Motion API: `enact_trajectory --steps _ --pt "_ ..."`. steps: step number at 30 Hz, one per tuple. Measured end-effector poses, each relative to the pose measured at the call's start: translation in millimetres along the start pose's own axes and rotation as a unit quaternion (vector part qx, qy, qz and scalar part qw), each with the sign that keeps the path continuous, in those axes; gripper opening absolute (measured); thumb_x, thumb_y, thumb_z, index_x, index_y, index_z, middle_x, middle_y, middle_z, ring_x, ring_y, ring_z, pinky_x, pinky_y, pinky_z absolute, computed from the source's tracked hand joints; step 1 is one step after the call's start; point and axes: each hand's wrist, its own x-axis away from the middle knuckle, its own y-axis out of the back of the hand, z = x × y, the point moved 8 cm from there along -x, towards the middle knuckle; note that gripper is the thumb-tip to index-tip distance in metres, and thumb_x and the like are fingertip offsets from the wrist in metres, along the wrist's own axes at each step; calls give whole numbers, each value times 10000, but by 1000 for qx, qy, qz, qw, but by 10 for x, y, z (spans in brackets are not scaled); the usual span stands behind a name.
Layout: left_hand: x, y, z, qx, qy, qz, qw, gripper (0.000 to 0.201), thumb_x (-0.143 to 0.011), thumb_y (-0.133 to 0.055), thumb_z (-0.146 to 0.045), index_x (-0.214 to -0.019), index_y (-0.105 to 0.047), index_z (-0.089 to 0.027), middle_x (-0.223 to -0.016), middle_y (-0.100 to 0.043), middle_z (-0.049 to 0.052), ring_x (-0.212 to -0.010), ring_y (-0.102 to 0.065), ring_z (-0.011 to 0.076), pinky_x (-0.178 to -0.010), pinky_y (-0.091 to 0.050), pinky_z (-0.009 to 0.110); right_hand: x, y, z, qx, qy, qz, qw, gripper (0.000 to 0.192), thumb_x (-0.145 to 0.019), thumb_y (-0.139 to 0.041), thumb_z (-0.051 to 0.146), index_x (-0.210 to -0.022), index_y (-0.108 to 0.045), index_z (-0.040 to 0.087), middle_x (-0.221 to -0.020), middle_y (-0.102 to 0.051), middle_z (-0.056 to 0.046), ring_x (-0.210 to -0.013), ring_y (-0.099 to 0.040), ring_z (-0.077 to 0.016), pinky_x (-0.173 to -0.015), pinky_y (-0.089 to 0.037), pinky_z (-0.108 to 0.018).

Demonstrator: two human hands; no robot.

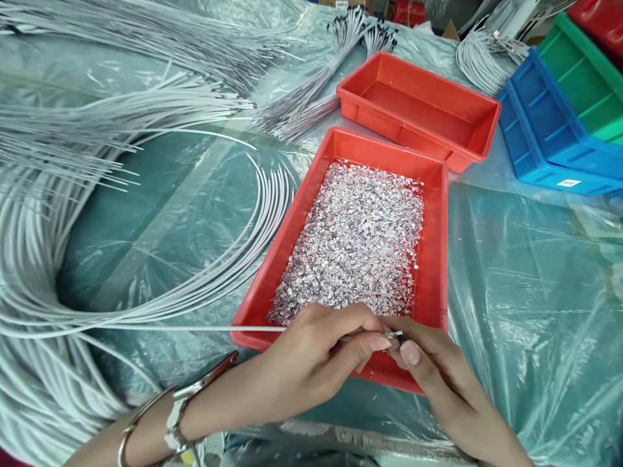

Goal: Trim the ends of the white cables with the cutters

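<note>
One white cable is pinched at its tip by the left hand and right hand, over the red tray's near edge. Shiny scraps are already piled up; this tip seems unfinished, and the cable heap at the table's left edge can't be judged.

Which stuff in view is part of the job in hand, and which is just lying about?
In the job, it seems:
- left hand, pinching a white cable near its tip
- right hand, fingers at that tip
- front red tray and its silvery bits, under the hands

Apparently lying about:
- rear red tray
- blue bins
- green bin
- dark-tipped cable bundle
</note>
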Motion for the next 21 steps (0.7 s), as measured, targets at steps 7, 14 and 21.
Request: enact_trajectory --steps 7,14,21 --pt "15 26 -77 -78 -53 -18 995 158 -983 -495 -177 -828 -529 -185 -616 -551 -62 -527 -505 71 -521 -369 194 82 62 -67 -5 -38 -37 999 296 -976 -555 349 -1240 -624 463 -1127 -733 46 -972 -693 -157 -906 -544 -251" --pt "80 -20 -222 -239 -124 -48 962 275 -1036 -359 -197 -854 -564 -171 -688 -688 1 -561 -618 109 -505 -435 241 36 7 -39 -50 -39 24 998 294 -981 -548 306 -1254 -616 392 -1158 -711 1 -1030 -676 -163 -912 -545 -244" --pt "169 -73 -333 -288 -238 -103 922 223 -967 -421 -64 -780 -516 -141 -640 -671 42 -502 -609 140 -472 -460 270 27 -16 -91 -120 -82 1 989 241 -970 -566 359 -1194 -654 357 -1135 -715 -19 -1021 -681 -164 -887 -563 -241"
